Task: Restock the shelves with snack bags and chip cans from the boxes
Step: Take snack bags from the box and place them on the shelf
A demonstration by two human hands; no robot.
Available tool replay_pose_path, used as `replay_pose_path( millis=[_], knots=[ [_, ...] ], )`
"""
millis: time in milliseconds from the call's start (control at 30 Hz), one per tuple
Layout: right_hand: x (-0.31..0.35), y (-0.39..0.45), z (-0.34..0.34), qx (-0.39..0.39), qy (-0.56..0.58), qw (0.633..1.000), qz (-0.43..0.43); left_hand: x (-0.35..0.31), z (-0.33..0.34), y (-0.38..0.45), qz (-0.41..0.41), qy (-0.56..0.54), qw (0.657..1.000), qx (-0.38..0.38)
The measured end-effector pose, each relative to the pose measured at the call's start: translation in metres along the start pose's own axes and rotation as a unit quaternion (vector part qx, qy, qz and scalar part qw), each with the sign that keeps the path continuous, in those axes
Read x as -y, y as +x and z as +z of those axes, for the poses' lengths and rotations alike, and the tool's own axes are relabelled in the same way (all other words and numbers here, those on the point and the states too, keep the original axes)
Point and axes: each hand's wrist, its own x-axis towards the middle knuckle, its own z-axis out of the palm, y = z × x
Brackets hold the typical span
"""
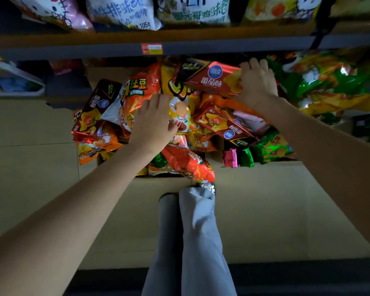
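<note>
Two hands in the cardboard box [162,183] under the shelf [115,50]: right hand [257,82] grips a red tomato-flavour chip bag [209,79] by its end, left hand [153,122] curled onto a yellow bag [179,112] — light, puffy, slick, crushable, so grab seams.

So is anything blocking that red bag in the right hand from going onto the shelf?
Nothing visible: the right hand holds the red bag just below the shelf edge, above the other bags.
</note>
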Motion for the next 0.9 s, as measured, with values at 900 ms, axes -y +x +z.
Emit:
replay_pose_path(
  millis=[900],
  knots=[
    [0.26,-0.192,-0.554,-0.08,-0.008,0.954,-0.287,0.1,-0.581,-0.136,0.225,0.246,0.927,-0.172]
  ],
)
